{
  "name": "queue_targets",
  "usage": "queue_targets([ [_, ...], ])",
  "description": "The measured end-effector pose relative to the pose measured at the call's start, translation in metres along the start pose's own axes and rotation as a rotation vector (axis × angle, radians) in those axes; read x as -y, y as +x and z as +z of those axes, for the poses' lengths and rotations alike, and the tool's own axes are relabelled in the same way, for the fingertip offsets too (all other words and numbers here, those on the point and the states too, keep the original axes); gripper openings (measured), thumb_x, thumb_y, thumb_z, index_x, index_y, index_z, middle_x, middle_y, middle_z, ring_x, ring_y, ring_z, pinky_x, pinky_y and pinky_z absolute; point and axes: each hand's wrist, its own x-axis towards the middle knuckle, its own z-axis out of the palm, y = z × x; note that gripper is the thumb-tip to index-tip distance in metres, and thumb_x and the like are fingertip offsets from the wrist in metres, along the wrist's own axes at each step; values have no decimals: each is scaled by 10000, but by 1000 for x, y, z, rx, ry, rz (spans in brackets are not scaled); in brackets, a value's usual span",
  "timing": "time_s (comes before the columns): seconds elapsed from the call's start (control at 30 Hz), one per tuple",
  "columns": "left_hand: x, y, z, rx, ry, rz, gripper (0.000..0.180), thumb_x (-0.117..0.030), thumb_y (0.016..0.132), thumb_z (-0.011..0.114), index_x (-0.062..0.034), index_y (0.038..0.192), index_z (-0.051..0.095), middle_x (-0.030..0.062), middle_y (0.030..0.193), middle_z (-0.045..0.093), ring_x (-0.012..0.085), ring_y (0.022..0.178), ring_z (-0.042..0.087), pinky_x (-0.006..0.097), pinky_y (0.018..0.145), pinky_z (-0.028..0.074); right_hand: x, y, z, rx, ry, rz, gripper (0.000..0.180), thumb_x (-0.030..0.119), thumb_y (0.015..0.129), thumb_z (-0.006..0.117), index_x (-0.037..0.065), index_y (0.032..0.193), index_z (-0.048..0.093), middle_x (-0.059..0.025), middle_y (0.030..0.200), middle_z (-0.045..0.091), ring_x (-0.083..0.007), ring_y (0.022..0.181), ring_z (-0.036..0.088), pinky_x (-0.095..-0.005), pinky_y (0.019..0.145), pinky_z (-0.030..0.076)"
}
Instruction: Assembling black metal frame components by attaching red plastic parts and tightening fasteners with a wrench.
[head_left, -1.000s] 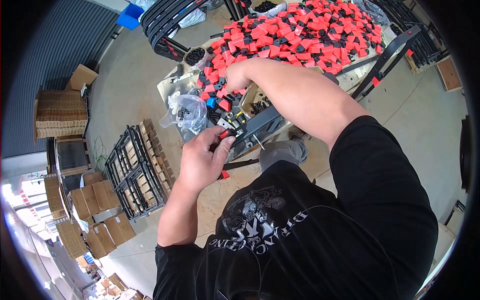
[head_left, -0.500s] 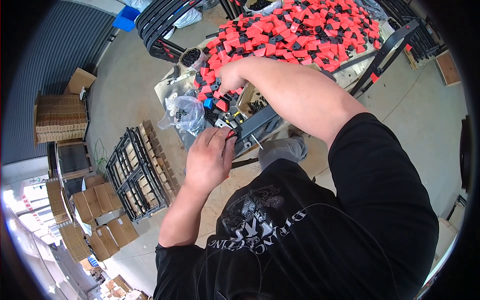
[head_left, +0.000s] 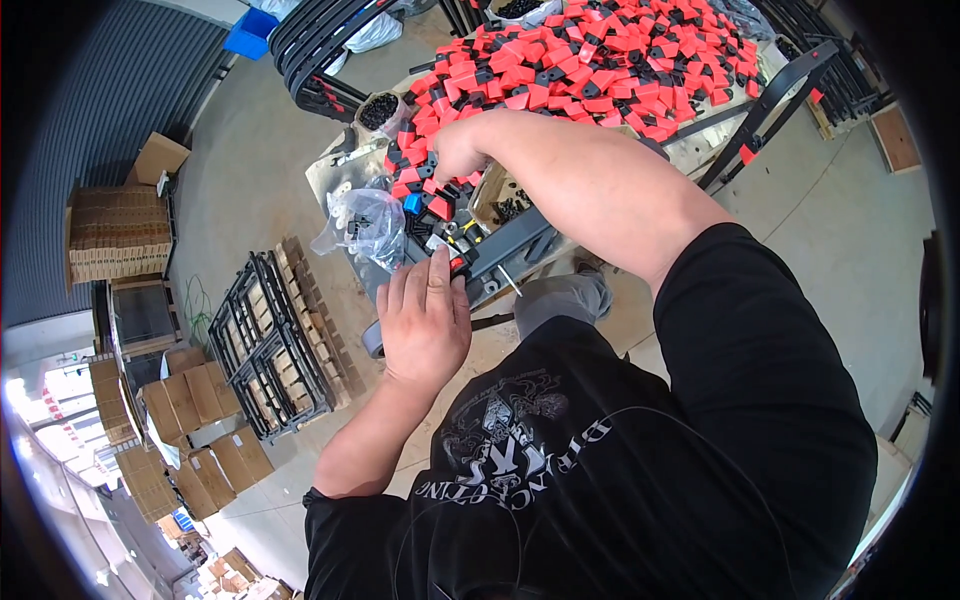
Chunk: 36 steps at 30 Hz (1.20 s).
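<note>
My left hand (head_left: 425,325) lies at the near end of a dark metal tube (head_left: 515,242), its fingers stretched out flat. Beside its index fingertip a small red and black plastic piece (head_left: 457,264) shows on the tube's end. My right hand (head_left: 460,153) reaches across to the near left side of a large heap of red and black plastic parts (head_left: 600,70); its fingers point down among them and are mostly hidden. Just below that hand are a blue piece (head_left: 413,204) and a box of small black fittings (head_left: 487,205). A thin metal rod (head_left: 510,280) sticks out beside the tube.
A clear plastic bag (head_left: 365,228) lies on the table's left side, with a container of small black parts (head_left: 380,113) behind it. Black metal frames (head_left: 265,345) rest on a wooden pallet at left. Cardboard boxes (head_left: 195,405) stand farther left. A curved black frame (head_left: 775,110) leans at right.
My left hand has uncurled from around the red and black piece, and its fingers are now straight. My right hand has barely moved at the heap.
</note>
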Motion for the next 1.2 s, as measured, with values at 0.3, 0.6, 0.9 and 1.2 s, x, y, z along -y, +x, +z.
queue_targets([
  [0.3,28,24,-25,-92,-677,-331,425,-159,946,690,71,1291,598,168,1048,705,235,937,668,368,879,539,2,-3,-7,25,-34,6,531,384,887,712,0,1251,670,-189,1106,725,-307,899,708,-440,757,550],
  [0.6,0,106,-6,489,-721,-61,424,-265,902,730,39,1189,661,191,962,712,267,890,692,382,824,545,-3,0,-8,-47,7,-45,480,384,878,703,26,1196,726,-185,1103,741,-279,968,715,-413,852,554],
  [0.9,-21,119,-3,736,-497,-96,565,-409,889,708,11,1260,629,253,957,716,408,911,704,469,830,553,-2,2,-5,-55,6,-51,506,398,882,697,23,1221,715,-195,1134,733,-312,977,710,-430,863,549],
  [1.2,-17,114,6,712,-475,-91,579,-479,888,665,86,1013,635,288,917,698,453,924,686,513,893,539,3,9,0,-91,-19,-64,487,377,866,726,-18,1151,723,-208,1074,739,-315,987,709,-427,856,549],
])
